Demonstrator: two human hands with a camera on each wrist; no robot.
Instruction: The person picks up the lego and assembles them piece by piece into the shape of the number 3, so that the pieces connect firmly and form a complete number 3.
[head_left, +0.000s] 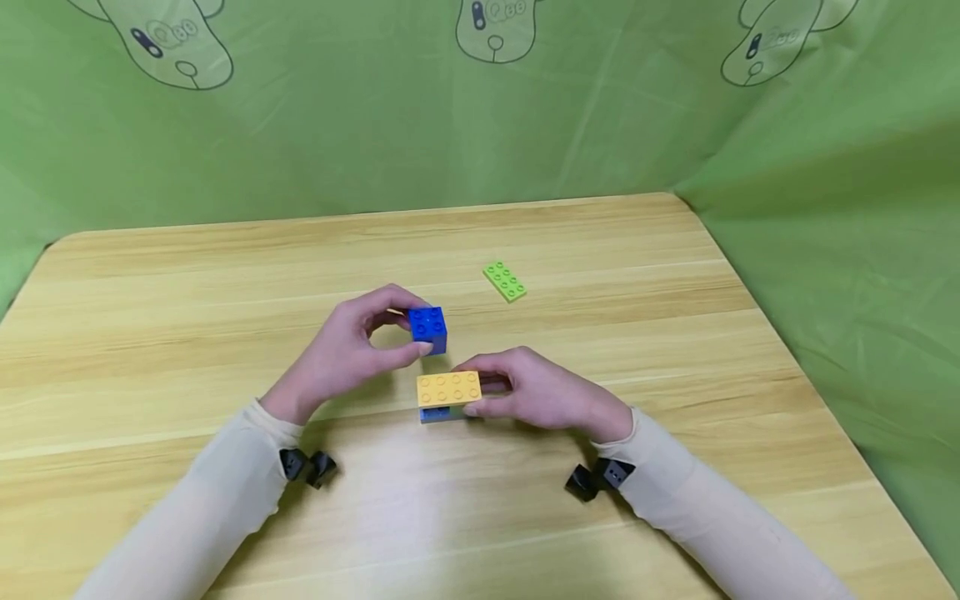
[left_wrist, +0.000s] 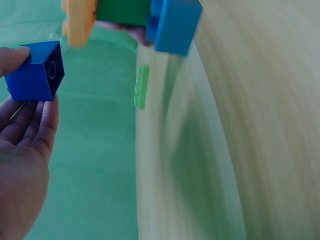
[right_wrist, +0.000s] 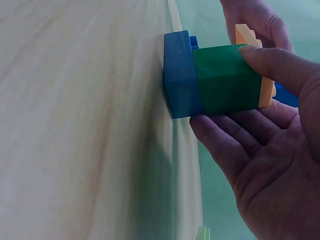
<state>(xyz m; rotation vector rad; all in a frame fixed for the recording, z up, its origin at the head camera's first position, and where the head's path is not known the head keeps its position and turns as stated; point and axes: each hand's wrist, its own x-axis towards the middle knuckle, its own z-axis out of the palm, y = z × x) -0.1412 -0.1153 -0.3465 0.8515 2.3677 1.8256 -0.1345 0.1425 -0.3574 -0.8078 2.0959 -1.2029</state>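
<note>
My left hand (head_left: pixel 352 346) pinches a small blue brick (head_left: pixel 428 329) between thumb and fingers, held just above the wooden table (head_left: pixel 187 275). The left wrist view shows the same blue brick (left_wrist: pixel 36 72) at my fingertips (left_wrist: pixel 12 57). Just right of it stands a stack: a yellow plate (head_left: pixel 448 388) on top, a green brick (right_wrist: pixel 226 80) in the middle, a blue brick (right_wrist: pixel 181 75) at the bottom on the table. My right hand (head_left: pixel 536 392) grips this stack from the right, thumb on the green brick's side.
A light green flat plate (head_left: pixel 505 280) lies alone on the table beyond the hands. Green cloth (head_left: pixel 825 208) walls the table at the back and the right. Bare wood lies to the left and in front.
</note>
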